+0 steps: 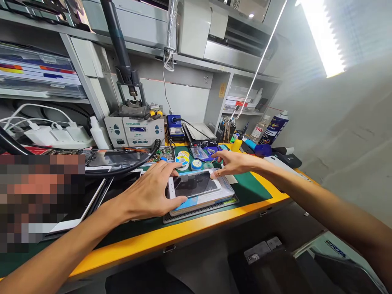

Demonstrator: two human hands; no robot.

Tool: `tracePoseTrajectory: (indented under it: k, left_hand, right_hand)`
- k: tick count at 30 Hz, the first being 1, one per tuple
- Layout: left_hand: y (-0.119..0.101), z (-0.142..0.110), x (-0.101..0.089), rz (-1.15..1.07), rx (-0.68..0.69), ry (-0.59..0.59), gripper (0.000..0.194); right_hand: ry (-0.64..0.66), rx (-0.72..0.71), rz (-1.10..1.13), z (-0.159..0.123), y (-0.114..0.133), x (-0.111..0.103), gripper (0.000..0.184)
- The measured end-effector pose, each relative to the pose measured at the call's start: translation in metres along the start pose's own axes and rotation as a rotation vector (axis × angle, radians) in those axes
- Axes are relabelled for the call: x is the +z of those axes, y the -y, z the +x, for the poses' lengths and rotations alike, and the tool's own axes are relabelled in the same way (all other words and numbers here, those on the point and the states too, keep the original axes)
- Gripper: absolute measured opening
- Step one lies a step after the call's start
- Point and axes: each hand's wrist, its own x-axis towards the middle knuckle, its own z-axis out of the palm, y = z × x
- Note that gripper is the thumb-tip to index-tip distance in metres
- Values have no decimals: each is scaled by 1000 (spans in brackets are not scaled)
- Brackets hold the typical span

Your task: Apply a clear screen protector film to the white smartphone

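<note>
A white-framed smartphone (196,183) with a dark screen lies face up on a box-like block (211,198), which rests on a dark perforated tray (180,218). My left hand (153,188) spans the phone's left end, thumb at the near edge and fingers at the far edge. My right hand (234,163) is over the phone's right end; its thumb touches the screen there, while the index finger reaches out apart from it. Just behind the phone stand a solder spool (182,161) and a small round tin (196,165).
A hot-air station (136,131) and a blue soldering unit (175,127) stand at the back. A black hose (122,173) crosses on the left, above tablets (88,200). Bottles and a spray can (274,127) are at the right. The yellow bench edge (171,232) runs in front.
</note>
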Motion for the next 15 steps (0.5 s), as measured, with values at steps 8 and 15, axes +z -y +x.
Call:
tracePoseTrajectory:
  k: [8, 15]
  left_hand:
    - [2, 0, 2, 18, 22, -3, 73]
    - [0, 0, 0, -5, 15, -2, 76]
  right_hand:
    - [-9, 5, -37, 1, 19, 0, 111]
    - [-11, -55, -72, 7, 27, 2, 113]
